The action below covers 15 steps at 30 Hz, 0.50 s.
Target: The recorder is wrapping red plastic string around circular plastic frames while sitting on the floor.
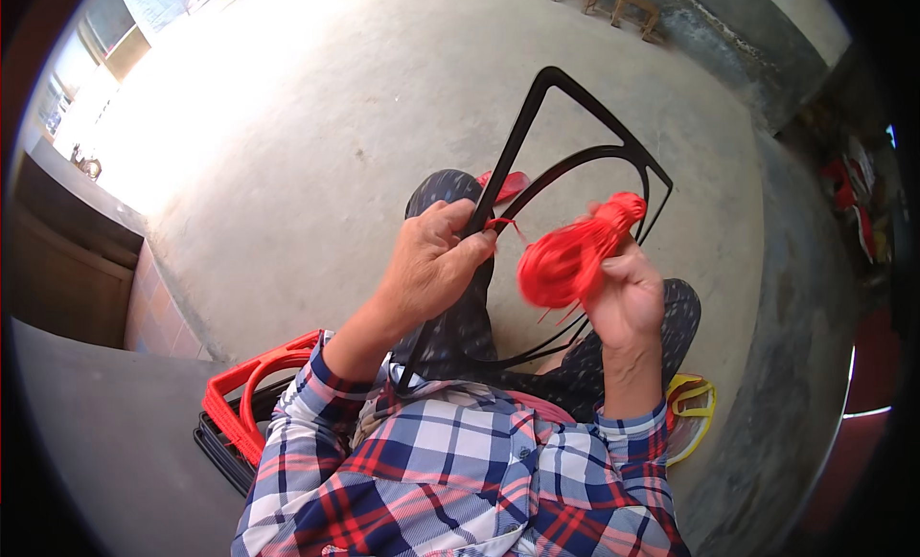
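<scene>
A black frame (521,138), angular outside with a curved inner bar, stands tilted across my lap. My left hand (433,265) is closed on the left bar of this frame, thumb and fingers pinching there. A short red strand (505,222) sticks out at those fingertips, by the bar. In my right hand (627,294) is a looped bundle of red cord (565,255), held to the right of the left bar, in front of the frame's inner curve. The bundle is partly blurred, and a few loose ends hang below it.
Beside my left hip lie a red-wrapped frame (230,418) and dark frames (213,454). A yellow-rimmed object (692,413) is near my right hip. Small wooden stools (635,14) stand by the far wall. Red and white items (856,207) are at the far right.
</scene>
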Each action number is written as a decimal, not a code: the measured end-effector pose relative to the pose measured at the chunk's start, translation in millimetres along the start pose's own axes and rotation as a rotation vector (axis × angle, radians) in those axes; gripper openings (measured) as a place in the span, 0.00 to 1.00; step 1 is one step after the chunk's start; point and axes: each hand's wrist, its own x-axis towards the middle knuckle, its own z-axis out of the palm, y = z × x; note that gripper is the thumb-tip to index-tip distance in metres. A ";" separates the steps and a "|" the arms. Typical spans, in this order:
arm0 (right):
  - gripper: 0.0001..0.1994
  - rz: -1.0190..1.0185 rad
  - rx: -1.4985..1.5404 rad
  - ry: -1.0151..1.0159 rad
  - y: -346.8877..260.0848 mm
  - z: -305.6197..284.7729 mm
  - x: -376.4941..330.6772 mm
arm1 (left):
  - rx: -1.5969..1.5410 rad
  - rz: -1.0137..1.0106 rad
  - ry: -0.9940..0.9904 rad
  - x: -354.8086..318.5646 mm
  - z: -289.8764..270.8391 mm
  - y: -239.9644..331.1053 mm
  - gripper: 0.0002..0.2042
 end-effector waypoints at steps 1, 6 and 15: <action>0.27 -0.008 -0.002 -0.003 -0.8 6.3 -0.8 | 0.000 0.009 -0.002 1.4 1.6 3.2 0.08; 0.24 -0.209 -0.468 -0.170 -11.5 30.5 14.0 | 0.175 0.466 0.127 7.3 11.2 14.8 0.05; 0.16 -0.063 -0.148 -0.280 -13.9 -9.3 32.0 | -0.230 0.527 -0.090 10.8 12.5 14.4 0.09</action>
